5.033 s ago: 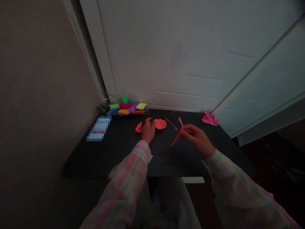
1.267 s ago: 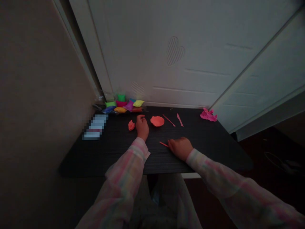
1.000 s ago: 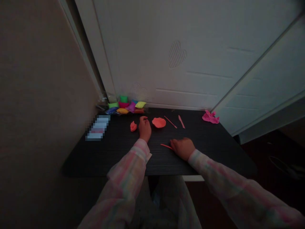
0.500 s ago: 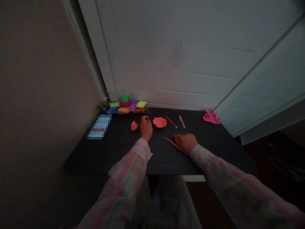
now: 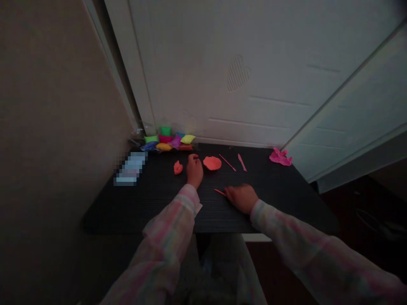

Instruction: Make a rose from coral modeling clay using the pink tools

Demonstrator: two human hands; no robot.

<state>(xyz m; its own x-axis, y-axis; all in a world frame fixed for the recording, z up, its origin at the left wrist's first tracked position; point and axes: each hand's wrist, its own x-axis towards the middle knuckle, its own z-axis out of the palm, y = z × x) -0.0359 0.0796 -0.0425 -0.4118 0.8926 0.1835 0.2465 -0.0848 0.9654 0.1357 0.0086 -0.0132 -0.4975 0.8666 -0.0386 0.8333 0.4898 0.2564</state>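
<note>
My left hand (image 5: pixel 195 170) rests on the dark table with its fingers loosely curled, and nothing shows in them. Close on its right is a shallow orange clay bowl (image 5: pixel 212 163) with a wavy rim. A small crumpled lump of orange clay (image 5: pixel 178 167) lies to its left. My right hand (image 5: pixel 242 197) is palm down nearer the front, its bent fingers on a thin orange clay roll (image 5: pixel 219 192). Only the left end of the roll shows; the hand covers the rest. Beyond this hand lie a thin pink modelling tool (image 5: pixel 227 162) and a pink clay knife (image 5: pixel 242 162).
Several coloured clay packets (image 5: pixel 164 146) sit along the back left of the table (image 5: pixel 152 207). A pixelated pale rectangle (image 5: pixel 131 168) is at the left, and a crumpled bright pink piece (image 5: pixel 280 157) at the back right. A white panel (image 5: pixel 203 63) rises behind the table.
My right hand has moved a little left and toward me, now covering more of the orange clay roll, whose visible end has shifted the same way. My left hand stays put.
</note>
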